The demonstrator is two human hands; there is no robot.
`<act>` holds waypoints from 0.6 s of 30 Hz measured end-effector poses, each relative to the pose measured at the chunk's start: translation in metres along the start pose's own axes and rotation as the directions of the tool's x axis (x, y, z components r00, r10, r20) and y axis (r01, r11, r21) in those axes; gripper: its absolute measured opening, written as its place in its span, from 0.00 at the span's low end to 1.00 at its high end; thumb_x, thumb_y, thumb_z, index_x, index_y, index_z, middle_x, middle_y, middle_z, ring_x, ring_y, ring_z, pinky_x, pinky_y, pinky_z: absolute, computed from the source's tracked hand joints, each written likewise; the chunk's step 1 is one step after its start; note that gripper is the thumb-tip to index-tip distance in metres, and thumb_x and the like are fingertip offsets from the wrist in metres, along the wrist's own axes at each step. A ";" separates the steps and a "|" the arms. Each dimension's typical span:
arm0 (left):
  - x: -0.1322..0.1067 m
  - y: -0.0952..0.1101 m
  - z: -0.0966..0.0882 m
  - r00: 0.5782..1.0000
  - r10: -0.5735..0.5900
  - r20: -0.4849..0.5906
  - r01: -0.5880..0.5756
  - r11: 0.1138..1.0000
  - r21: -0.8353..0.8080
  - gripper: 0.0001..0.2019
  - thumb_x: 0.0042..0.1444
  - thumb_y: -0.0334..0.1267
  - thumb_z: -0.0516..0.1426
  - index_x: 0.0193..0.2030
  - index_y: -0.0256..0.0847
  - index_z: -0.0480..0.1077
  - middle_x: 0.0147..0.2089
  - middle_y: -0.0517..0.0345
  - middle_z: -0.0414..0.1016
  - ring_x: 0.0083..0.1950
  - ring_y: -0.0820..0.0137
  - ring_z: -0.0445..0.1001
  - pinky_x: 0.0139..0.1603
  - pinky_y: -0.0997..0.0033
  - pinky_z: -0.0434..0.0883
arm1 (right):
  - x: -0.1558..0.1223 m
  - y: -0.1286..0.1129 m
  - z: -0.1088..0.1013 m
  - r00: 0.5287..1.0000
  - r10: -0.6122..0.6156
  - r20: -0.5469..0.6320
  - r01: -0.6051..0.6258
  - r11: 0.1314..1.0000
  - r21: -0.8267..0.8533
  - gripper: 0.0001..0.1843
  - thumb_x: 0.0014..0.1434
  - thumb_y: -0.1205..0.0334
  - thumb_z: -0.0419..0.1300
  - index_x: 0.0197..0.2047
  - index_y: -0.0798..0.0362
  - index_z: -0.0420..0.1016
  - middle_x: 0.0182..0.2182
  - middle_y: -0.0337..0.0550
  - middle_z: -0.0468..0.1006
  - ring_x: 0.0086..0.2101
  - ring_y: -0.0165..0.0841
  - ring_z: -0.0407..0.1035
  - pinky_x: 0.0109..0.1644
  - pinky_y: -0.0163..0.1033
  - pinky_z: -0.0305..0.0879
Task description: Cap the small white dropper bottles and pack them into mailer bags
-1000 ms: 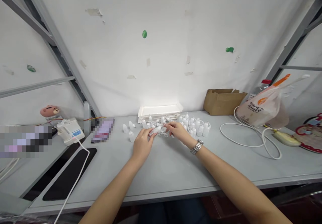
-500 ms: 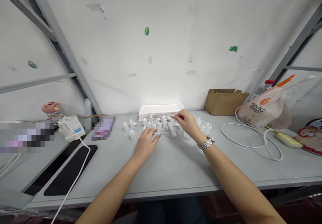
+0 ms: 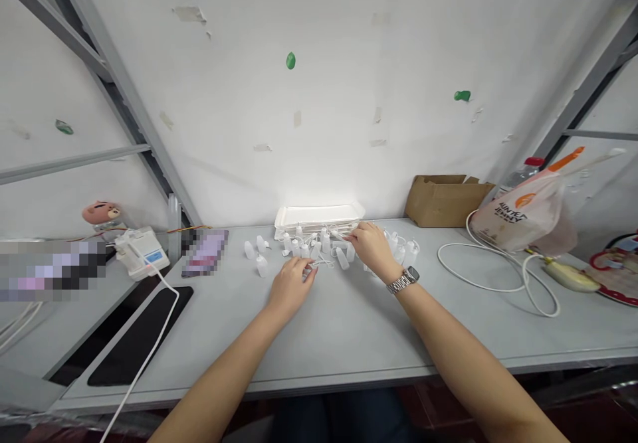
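Reaching into a cluster of small white plastic bottles [image 3: 342, 258] on a pale grey workbench [image 3: 339, 337], a person holds both bare hands low over the group. The left hand [image 3: 294, 289] is half curled, palm down, its fingertips [image 3: 310, 271] at thin white loops of cord [image 3: 323, 264] tangled among the bottles; whether it pinches anything cannot be told. The right hand [image 3: 373, 250], wearing a steel link watch [image 3: 403, 281], is partly open, its fingers angled down into the far side of the cluster, just beside a bottle lying on its side; any grip there is hidden. More bottles stand or lie in a loose band along the back of the bench, with a few set apart to the left, in front of a white foam tray [image 3: 319, 214] (stacked, by the look of its edge). To the right sit a cardboard box [image 3: 445, 200], a printed plastic bag [image 3: 523, 214] and a coil of white cable [image 3: 478, 277]; to the left, a small white device with a blue display [image 3: 140, 252] and a pink plush toy [image 3: 101, 212]
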State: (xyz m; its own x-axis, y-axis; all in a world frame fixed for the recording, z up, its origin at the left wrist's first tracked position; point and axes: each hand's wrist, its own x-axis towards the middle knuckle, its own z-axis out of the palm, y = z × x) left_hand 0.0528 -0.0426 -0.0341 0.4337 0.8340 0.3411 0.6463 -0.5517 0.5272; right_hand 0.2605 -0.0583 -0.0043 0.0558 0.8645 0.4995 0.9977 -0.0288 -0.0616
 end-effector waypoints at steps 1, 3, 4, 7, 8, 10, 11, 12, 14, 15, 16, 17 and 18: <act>0.000 0.000 0.000 1.000 -0.002 0.004 0.002 1.000 0.001 0.10 0.57 0.39 0.50 0.42 0.43 0.70 0.39 0.57 0.73 0.40 0.68 0.72 0.41 0.67 0.68 | 0.000 0.000 0.000 1.000 -0.002 0.004 0.002 1.000 -0.006 0.12 0.60 0.63 0.54 0.29 0.55 0.76 0.33 0.51 0.73 0.36 0.40 0.65 0.37 0.42 0.53; 0.000 0.001 -0.001 1.000 -0.008 0.011 0.008 1.000 0.004 0.10 0.57 0.39 0.50 0.42 0.43 0.70 0.39 0.57 0.73 0.40 0.68 0.72 0.41 0.68 0.68 | 0.000 -0.001 -0.001 1.000 -0.007 0.005 0.007 1.000 -0.012 0.13 0.60 0.62 0.53 0.29 0.55 0.76 0.33 0.51 0.74 0.37 0.40 0.65 0.37 0.42 0.53; 0.000 0.001 -0.001 1.000 -0.011 0.015 0.011 1.000 0.007 0.11 0.57 0.39 0.50 0.42 0.43 0.70 0.39 0.57 0.73 0.40 0.68 0.72 0.41 0.67 0.68 | -0.001 -0.002 -0.002 1.000 -0.009 0.003 0.009 1.000 -0.014 0.13 0.60 0.62 0.53 0.29 0.55 0.76 0.33 0.51 0.74 0.37 0.40 0.65 0.38 0.42 0.53; 0.000 0.001 0.000 1.000 -0.009 0.019 0.009 1.000 0.013 0.11 0.57 0.38 0.50 0.43 0.42 0.70 0.38 0.57 0.73 0.40 0.68 0.72 0.41 0.67 0.68 | -0.001 -0.003 -0.004 1.000 -0.010 -0.004 0.010 1.000 -0.017 0.14 0.61 0.60 0.52 0.30 0.55 0.76 0.33 0.51 0.74 0.37 0.40 0.65 0.38 0.41 0.53; 0.001 0.001 0.000 1.000 -0.007 0.018 0.007 1.000 0.015 0.11 0.56 0.38 0.50 0.43 0.42 0.70 0.38 0.57 0.73 0.40 0.68 0.72 0.41 0.67 0.68 | -0.001 -0.003 -0.005 1.000 -0.009 -0.004 0.009 1.000 -0.017 0.14 0.61 0.60 0.52 0.30 0.55 0.76 0.33 0.51 0.74 0.37 0.39 0.65 0.38 0.41 0.53; 0.001 0.001 0.001 1.000 -0.002 0.015 0.002 1.000 0.017 0.10 0.56 0.38 0.50 0.42 0.43 0.70 0.37 0.57 0.73 0.40 0.67 0.72 0.40 0.68 0.68 | -0.001 -0.003 -0.006 1.000 -0.008 -0.003 0.008 1.000 -0.014 0.14 0.61 0.60 0.53 0.30 0.55 0.76 0.33 0.50 0.74 0.36 0.39 0.65 0.38 0.41 0.53; 0.001 0.000 0.001 1.000 -0.001 0.014 0.001 1.000 0.016 0.10 0.56 0.38 0.50 0.42 0.43 0.70 0.37 0.57 0.73 0.40 0.67 0.72 0.40 0.68 0.68 | -0.001 -0.004 -0.007 1.000 -0.007 -0.003 0.007 1.000 -0.011 0.14 0.61 0.59 0.53 0.30 0.55 0.76 0.32 0.50 0.73 0.36 0.39 0.65 0.38 0.40 0.53; 0.001 0.000 0.001 1.000 0.000 0.014 0.000 1.000 0.014 0.10 0.56 0.38 0.50 0.42 0.43 0.70 0.38 0.57 0.73 0.39 0.67 0.72 0.40 0.68 0.68 | -0.001 -0.004 -0.007 1.000 -0.004 -0.005 0.004 1.000 -0.006 0.14 0.61 0.59 0.53 0.29 0.55 0.76 0.32 0.50 0.73 0.36 0.38 0.66 0.38 0.40 0.53; 0.001 0.000 0.001 1.000 0.001 0.020 -0.001 1.000 0.009 0.11 0.56 0.39 0.50 0.42 0.42 0.70 0.38 0.56 0.73 0.40 0.67 0.72 0.41 0.68 0.68 | -0.002 -0.005 -0.008 1.000 0.003 -0.018 -0.003 1.000 0.012 0.16 0.61 0.58 0.53 0.28 0.55 0.76 0.31 0.49 0.73 0.36 0.37 0.66 0.38 0.40 0.53; 0.001 0.000 0.000 1.000 0.000 0.024 0.000 1.000 0.007 0.11 0.56 0.39 0.50 0.42 0.42 0.70 0.38 0.56 0.73 0.40 0.67 0.72 0.41 0.68 0.68 | -0.002 -0.006 -0.009 0.999 0.007 -0.035 -0.006 1.000 0.027 0.16 0.61 0.57 0.53 0.28 0.54 0.76 0.30 0.49 0.73 0.35 0.37 0.66 0.38 0.39 0.53; 0.001 0.000 0.000 1.000 -0.002 0.029 0.002 1.000 0.004 0.11 0.57 0.39 0.50 0.42 0.42 0.70 0.38 0.56 0.73 0.40 0.67 0.72 0.41 0.67 0.68 | -0.003 -0.007 -0.011 0.998 0.009 -0.064 -0.006 0.999 0.047 0.17 0.61 0.56 0.52 0.27 0.54 0.77 0.29 0.48 0.73 0.35 0.36 0.66 0.38 0.39 0.53; 0.001 0.000 -0.001 0.999 -0.004 0.034 0.004 1.000 0.001 0.11 0.57 0.39 0.49 0.42 0.42 0.70 0.39 0.56 0.73 0.40 0.67 0.72 0.41 0.67 0.68 | -0.002 -0.007 -0.015 0.995 0.013 -0.104 -0.005 0.997 0.076 0.18 0.61 0.54 0.52 0.28 0.54 0.77 0.29 0.47 0.73 0.34 0.36 0.66 0.38 0.39 0.54; 0.001 0.001 -0.001 0.999 -0.007 0.037 0.007 1.000 -0.003 0.12 0.57 0.39 0.49 0.42 0.42 0.70 0.39 0.56 0.73 0.40 0.67 0.72 0.42 0.67 0.68 | -0.001 -0.006 -0.019 0.988 0.021 -0.154 -0.003 0.993 0.118 0.18 0.61 0.53 0.52 0.29 0.54 0.77 0.29 0.47 0.73 0.34 0.35 0.66 0.38 0.39 0.55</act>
State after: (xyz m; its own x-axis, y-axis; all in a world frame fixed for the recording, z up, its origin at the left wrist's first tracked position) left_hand 0.0526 -0.0425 -0.0326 0.4524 0.8368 0.3084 0.6474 -0.5460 0.5318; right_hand 0.2554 -0.0689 0.0116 0.0819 0.7762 0.6251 0.9860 0.0282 -0.1642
